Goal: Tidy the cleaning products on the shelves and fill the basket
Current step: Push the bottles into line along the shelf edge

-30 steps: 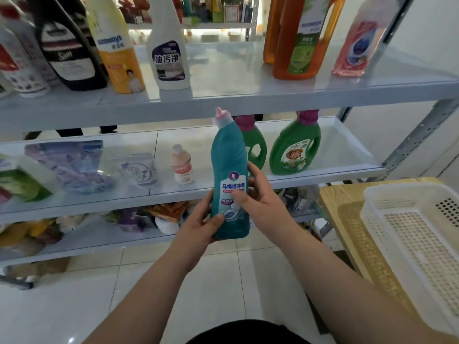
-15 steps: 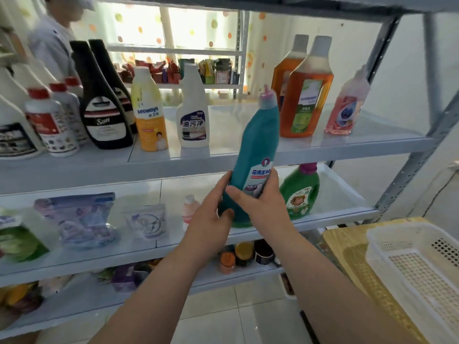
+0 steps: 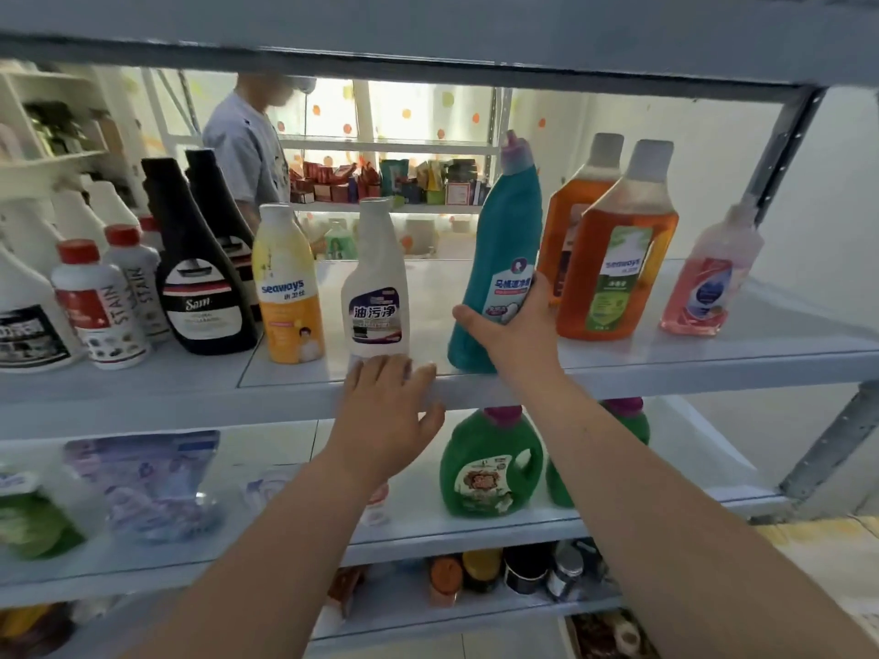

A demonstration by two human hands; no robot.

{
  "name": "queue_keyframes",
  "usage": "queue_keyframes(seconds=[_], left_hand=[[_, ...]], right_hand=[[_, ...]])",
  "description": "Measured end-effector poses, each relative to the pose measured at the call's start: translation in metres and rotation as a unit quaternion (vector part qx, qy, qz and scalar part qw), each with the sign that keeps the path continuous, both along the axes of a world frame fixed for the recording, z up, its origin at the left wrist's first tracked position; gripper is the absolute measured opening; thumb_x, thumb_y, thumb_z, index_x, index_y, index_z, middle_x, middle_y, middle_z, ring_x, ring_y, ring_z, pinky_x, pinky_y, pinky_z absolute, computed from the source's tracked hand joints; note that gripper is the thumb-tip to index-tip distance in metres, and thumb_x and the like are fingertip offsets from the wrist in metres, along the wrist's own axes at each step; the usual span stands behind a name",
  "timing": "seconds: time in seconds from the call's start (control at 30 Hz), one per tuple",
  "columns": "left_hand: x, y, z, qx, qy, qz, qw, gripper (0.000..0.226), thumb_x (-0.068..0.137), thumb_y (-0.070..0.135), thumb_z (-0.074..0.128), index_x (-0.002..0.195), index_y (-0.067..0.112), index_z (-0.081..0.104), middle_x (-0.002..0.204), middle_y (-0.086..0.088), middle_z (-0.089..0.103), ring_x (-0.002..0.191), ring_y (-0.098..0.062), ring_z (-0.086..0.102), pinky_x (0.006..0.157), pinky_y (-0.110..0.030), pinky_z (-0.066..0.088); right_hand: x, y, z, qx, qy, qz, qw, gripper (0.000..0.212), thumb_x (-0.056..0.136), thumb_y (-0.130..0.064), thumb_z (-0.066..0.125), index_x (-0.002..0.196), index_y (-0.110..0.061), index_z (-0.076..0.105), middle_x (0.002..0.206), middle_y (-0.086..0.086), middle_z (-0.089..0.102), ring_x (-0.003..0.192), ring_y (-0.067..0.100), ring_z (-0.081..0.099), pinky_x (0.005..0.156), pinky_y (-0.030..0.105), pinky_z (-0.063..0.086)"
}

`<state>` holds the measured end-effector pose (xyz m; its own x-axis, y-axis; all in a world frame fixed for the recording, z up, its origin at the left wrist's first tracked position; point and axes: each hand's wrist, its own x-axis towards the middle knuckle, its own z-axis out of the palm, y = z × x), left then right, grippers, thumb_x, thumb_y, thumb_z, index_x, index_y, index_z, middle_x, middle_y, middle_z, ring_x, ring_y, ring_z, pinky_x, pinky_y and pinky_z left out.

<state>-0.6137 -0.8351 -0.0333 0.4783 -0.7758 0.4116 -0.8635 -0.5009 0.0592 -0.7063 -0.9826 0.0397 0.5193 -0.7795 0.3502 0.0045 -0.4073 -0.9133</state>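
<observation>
Stand teal bottle, tilted at near edge of upper shelf between white spray bottle and orange bottles, fully upright before loosening right hand curled round its base, with left hand, fingers loosely spread, empty by shelf lip.

Two black bottles, two orange bottles, two green jugs.

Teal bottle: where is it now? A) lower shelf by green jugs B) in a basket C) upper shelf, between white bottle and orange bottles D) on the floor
C: the right hand grips the teal bottle, tilted, at the upper shelf's edge, white bottle to its left, orange bottles to its right.
</observation>
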Motion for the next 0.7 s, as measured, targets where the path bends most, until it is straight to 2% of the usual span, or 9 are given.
queue_keyframes(seconds=[0.03, 0.13, 0.23, 0.33, 0.5, 0.7], left_hand=[[0.003, 0.000, -0.007, 0.006, -0.014, 0.006, 1.000, 0.061, 0.091, 0.059, 0.039, 0.140, 0.026, 0.054, 0.133, -0.007, 0.059, 0.123, -0.031, 0.052, 0.108, -0.049, 0.037], [0.004, -0.001, -0.018, 0.019, -0.054, 0.023, 0.998, 0.067, 0.085, 0.061, 0.047, 0.141, 0.024, 0.053, 0.134, -0.008, 0.057, 0.124, -0.035, 0.050, 0.108, -0.052, 0.035], [0.005, -0.003, -0.021, 0.012, -0.069, 0.023, 0.997, 0.071, 0.082, 0.062, 0.051, 0.139, 0.022, 0.055, 0.133, -0.010, 0.058, 0.123, -0.038, 0.051, 0.106, -0.053, 0.034], [0.006, -0.005, -0.024, 0.006, -0.072, 0.021, 0.997, 0.074, 0.078, 0.063, 0.056, 0.138, 0.021, 0.057, 0.132, -0.011, 0.058, 0.122, -0.038, 0.052, 0.106, -0.053, 0.035], [0.012, -0.010, -0.033, -0.018, -0.080, 0.018, 0.997, 0.072, 0.076, 0.060, 0.060, 0.136, 0.020, 0.059, 0.130, -0.012, 0.060, 0.120, -0.039, 0.053, 0.104, -0.053, 0.036], [0.013, -0.010, -0.034, -0.019, -0.077, 0.017, 0.997, 0.073, 0.076, 0.061, 0.056, 0.137, 0.021, 0.057, 0.131, -0.012, 0.059, 0.121, -0.037, 0.051, 0.106, -0.052, 0.035]], right_hand=[[0.006, -0.006, -0.002, -0.001, 0.007, 0.002, 1.000, 0.081, 0.080, -0.029, 0.086, 0.141, -0.022, 0.033, 0.115, -0.019, 0.046, 0.109, 0.001, 0.048, 0.080, 0.005, 0.042], [0.025, -0.017, -0.008, -0.011, 0.023, 0.015, 1.000, 0.083, 0.079, -0.030, 0.086, 0.142, -0.024, 0.032, 0.122, -0.015, 0.047, 0.114, 0.003, 0.048, 0.093, 0.016, 0.043], [0.041, -0.023, -0.013, -0.035, 0.026, 0.015, 0.999, 0.085, 0.079, -0.029, 0.086, 0.142, -0.025, 0.031, 0.126, -0.012, 0.049, 0.115, 0.005, 0.050, 0.095, 0.018, 0.045], [0.053, -0.026, -0.019, -0.054, 0.030, 0.000, 0.998, 0.085, 0.079, -0.033, 0.085, 0.143, -0.027, 0.028, 0.133, -0.010, 0.050, 0.120, 0.007, 0.051, 0.102, 0.025, 0.047], [0.063, -0.029, -0.028, -0.072, 0.031, -0.017, 0.997, 0.087, 0.078, -0.036, 0.085, 0.142, -0.028, 0.027, 0.131, -0.009, 0.049, 0.118, 0.007, 0.051, 0.098, 0.021, 0.046], [0.062, -0.029, -0.030, -0.064, 0.042, -0.016, 0.997, 0.089, 0.079, -0.036, 0.085, 0.144, -0.027, 0.025, 0.136, -0.008, 0.049, 0.122, 0.007, 0.050, 0.105, 0.029, 0.048]])
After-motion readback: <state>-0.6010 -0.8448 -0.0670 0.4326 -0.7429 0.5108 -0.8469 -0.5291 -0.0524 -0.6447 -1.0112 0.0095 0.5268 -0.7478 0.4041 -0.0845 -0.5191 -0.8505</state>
